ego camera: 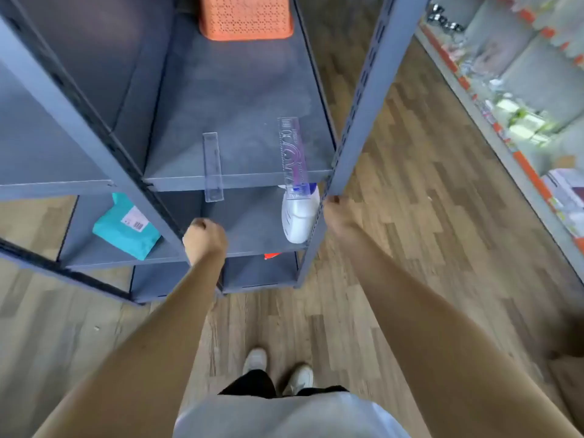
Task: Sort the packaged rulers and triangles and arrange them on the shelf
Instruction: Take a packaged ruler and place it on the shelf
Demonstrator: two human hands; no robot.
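Observation:
A clear packaged ruler (pixel 212 167) lies on the grey shelf board (pixel 240 99), its near end sticking out over the front edge. Further right, a purple stencil ruler (pixel 294 153) lies the same way and also overhangs the edge. My left hand (pixel 205 240) is curled round the shelf's left front post (pixel 104 134), below the rulers' level. My right hand (pixel 338 211) grips the right front post (pixel 363 99) just under that board. Neither hand touches a ruler. No triangles are visible.
An orange perforated basket (pixel 246 15) stands at the back of the same board. On the board below lie a white bottle (pixel 298 218) and a teal packet (pixel 126 230). Another stocked shelf unit (pixel 518 99) runs along the right, across a wooden-floor aisle.

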